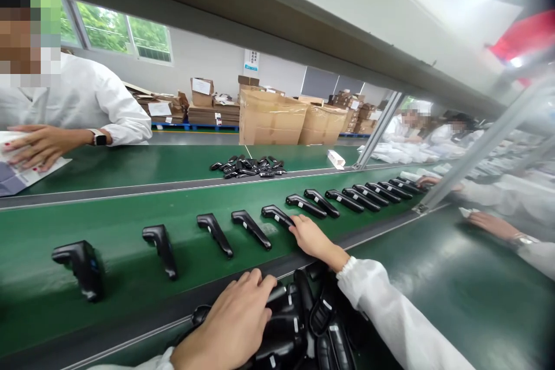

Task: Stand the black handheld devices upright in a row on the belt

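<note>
My right hand (311, 238) reaches onto the green conveyor belt (130, 266) and its fingers rest on a black handheld scanner (277, 215) lying there. My left hand (236, 318) lies palm-down on a pile of black scanners (299, 329) on the near bench, fingers curled over one. A long row of several black scanners (359, 198) lies spaced along the belt, running from near left (80, 269) to far right.
Across the belt a person in white presses a hand (41, 144) on printed sheets. A heap of small black parts (249, 166) and a white box (336, 158) lie on the far bench. Another worker's hands (489, 222) rest at right. Metal posts (472, 156) rise from the belt's edge.
</note>
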The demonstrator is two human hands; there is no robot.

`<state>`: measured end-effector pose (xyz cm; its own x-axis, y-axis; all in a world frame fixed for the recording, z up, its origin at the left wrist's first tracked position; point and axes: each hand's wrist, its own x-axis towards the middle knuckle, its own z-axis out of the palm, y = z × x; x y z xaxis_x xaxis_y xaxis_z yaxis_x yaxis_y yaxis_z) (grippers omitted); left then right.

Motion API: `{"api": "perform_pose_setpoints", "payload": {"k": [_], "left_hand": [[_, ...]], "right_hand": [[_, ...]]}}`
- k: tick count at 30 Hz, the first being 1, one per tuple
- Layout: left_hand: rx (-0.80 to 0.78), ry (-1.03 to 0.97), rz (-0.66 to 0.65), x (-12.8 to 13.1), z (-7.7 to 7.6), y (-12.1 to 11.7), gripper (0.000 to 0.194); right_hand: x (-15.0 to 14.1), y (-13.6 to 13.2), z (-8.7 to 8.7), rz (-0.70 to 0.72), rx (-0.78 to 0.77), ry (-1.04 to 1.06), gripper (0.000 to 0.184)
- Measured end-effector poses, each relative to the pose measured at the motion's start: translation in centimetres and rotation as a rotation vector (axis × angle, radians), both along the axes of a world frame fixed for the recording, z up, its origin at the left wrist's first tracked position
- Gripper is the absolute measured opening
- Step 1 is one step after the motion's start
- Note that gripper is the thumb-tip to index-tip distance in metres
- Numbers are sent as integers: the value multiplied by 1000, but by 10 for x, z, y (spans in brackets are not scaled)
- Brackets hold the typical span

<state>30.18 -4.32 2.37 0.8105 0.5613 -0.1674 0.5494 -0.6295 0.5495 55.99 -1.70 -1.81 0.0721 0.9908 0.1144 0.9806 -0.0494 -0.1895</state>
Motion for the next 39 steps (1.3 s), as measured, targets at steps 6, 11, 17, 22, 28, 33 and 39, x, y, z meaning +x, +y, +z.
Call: {"api": "perform_pose_setpoints", "payload": {"k": [6,11,17,22,28,33,39], "left_hand": [[69,-96,16,2,-3,12,28],[-134,-252,163,-5,-3,25,21],[-280,-321,194,4,7,23,35],[-683,-330,281,9,14,16,12],[-1286,-676,447,16,17,6,25],[-1319,-775,354,40,18,4,29],[-1021,-804,402,57,5,15,28]], "right_hand": [[8,1,28,-86,-3,-123,34],[16,-86,66,-270,-127,-18,44],[2,-147,62,-25,-274,182,40],[14,-148,54,118,-172,194,21],[2,-137,60,19,-15,285,5],[-44,-120,78,266,138,447,11],[-31,-91,84,81,-100,774,33]]}}
